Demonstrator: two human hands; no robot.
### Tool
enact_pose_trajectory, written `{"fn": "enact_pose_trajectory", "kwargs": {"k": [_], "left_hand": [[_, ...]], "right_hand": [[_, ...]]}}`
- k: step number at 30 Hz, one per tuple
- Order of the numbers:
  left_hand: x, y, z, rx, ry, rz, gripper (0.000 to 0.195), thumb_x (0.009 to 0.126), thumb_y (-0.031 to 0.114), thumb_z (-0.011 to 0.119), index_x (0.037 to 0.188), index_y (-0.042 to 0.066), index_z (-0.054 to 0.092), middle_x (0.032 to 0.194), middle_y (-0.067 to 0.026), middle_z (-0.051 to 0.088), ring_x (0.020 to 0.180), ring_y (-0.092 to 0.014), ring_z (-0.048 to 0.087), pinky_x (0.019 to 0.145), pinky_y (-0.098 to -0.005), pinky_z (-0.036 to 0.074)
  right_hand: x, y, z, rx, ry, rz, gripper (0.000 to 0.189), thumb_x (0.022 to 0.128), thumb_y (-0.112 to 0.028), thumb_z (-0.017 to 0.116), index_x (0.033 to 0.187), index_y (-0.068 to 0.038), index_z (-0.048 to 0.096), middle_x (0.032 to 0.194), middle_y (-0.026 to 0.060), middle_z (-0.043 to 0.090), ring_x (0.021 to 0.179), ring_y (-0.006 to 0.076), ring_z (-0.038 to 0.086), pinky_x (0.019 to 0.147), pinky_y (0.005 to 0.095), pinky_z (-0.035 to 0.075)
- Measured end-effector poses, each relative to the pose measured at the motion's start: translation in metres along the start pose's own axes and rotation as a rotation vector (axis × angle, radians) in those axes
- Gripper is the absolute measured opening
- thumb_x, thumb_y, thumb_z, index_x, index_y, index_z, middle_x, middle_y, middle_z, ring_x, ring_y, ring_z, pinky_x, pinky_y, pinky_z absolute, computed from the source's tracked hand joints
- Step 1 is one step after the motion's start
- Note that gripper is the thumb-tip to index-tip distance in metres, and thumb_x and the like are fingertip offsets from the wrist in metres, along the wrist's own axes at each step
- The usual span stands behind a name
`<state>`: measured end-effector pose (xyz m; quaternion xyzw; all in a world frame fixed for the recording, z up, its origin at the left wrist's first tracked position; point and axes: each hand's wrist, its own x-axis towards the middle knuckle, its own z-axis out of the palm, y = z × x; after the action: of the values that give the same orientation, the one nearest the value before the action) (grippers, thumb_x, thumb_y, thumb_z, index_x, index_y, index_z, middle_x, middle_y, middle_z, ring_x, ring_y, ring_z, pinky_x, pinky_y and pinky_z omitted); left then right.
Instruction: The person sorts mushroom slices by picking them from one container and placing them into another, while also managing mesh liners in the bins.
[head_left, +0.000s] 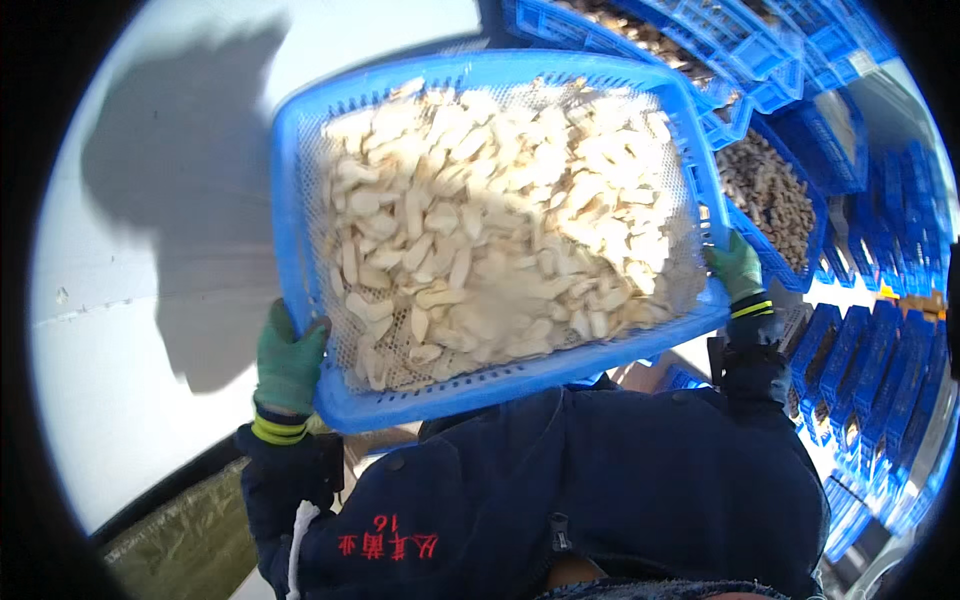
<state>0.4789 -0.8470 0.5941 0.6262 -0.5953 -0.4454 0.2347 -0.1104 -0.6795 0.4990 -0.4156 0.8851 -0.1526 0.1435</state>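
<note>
A blue plastic crate (442, 405) with perforated walls is held up before my chest, tilted a little in the picture. Many pale, elongated mushroom pieces (442, 217) cover most of its mesh bottom, partly in bright sun and partly in shadow. My left hand (289, 364), in a green glove with a yellow-striped cuff, grips the crate's lower left corner. On the right side wall, my right hand (735, 270) in a matching glove holds the rim. The fingers of both hands are partly hidden by the crate.
Blue crates (757, 67) are stacked at the upper right. Beside them another crate holds small brownish pieces (772, 202). More blue crates (862, 367) stand in rows at the right. A pale wall or panel (97, 277) with a dark shadow rises at the left.
</note>
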Motion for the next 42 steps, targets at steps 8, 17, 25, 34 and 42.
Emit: {"fn": "enact_pose_trajectory", "kwargs": {"k": [8, 17, 25, 34, 42], "left_hand": [[0.004, -0.092, 0.008, 0.286, 0.056, -0.179, 0.031, 0.078, 0.008, 0.061, 0.105, -0.001, 0.05, 0.088, -0.0117, 0.063, 0.076, -0.018, 0.061, 0.066, -0.0303, 0.049], [0.008, -0.15, 0.024, 0.008, 0.093, -0.069, 0.043, 0.077, 0.024, 0.066, 0.109, 0.0, 0.051, 0.089, -0.0188, 0.063, 0.077, -0.029, 0.062, 0.066, -0.0352, 0.049], [-0.005, -0.045, 0.014, -0.1, 0.09, 0.012, 0.027, 0.077, 0.009, 0.062, 0.101, 0.001, 0.054, 0.077, -0.0074, 0.062, 0.061, -0.01, 0.055, 0.053, -0.0252, 0.045], [-0.012, -0.051, -0.01, -0.151, -0.091, -0.056, 0.036, 0.076, 0.004, 0.058, 0.111, 0.0, 0.05, 0.087, -0.0069, 0.062, 0.069, -0.017, 0.058, 0.059, -0.0284, 0.049], [-0.001, -0.149, 0.013, -0.262, -0.034, -0.167, 0.038, 0.073, 0.014, 0.063, 0.108, 0.001, 0.054, 0.084, -0.0078, 0.063, 0.07, -0.017, 0.059, 0.063, -0.0307, 0.048]], "right_hand": [[-0.006, -0.083, 0.001, -0.286, -0.09, -0.018, 0.046, 0.066, -0.033, 0.063, 0.104, -0.008, 0.058, 0.092, 0.0191, 0.063, 0.088, 0.0359, 0.06, 0.076, 0.0434, 0.047], [0.003, -0.089, -0.002, -0.363, -0.026, 0.016, 0.05, 0.069, -0.037, 0.063, 0.106, -0.005, 0.056, 0.094, 0.02, 0.063, 0.091, 0.0365, 0.06, 0.078, 0.0434, 0.047], [-0.003, -0.028, 0.008, -0.197, 0.036, 0.03, 0.053, 0.07, -0.041, 0.065, 0.107, -0.005, 0.055, 0.093, 0.0213, 0.063, 0.087, 0.0386, 0.06, 0.074, 0.0442, 0.047], [-0.009, -0.044, 0.003, -0.141, -0.044, 0.053, 0.052, 0.076, -0.045, 0.061, 0.11, -0.006, 0.053, 0.096, 0.0195, 0.063, 0.089, 0.0372, 0.059, 0.076, 0.0447, 0.046], [-0.024, -0.091, 0.005, -0.237, 0.001, 0.009, 0.046, 0.079, -0.039, 0.058, 0.115, -0.011, 0.051, 0.097, 0.0185, 0.063, 0.091, 0.0362, 0.059, 0.076, 0.0433, 0.047]]}}
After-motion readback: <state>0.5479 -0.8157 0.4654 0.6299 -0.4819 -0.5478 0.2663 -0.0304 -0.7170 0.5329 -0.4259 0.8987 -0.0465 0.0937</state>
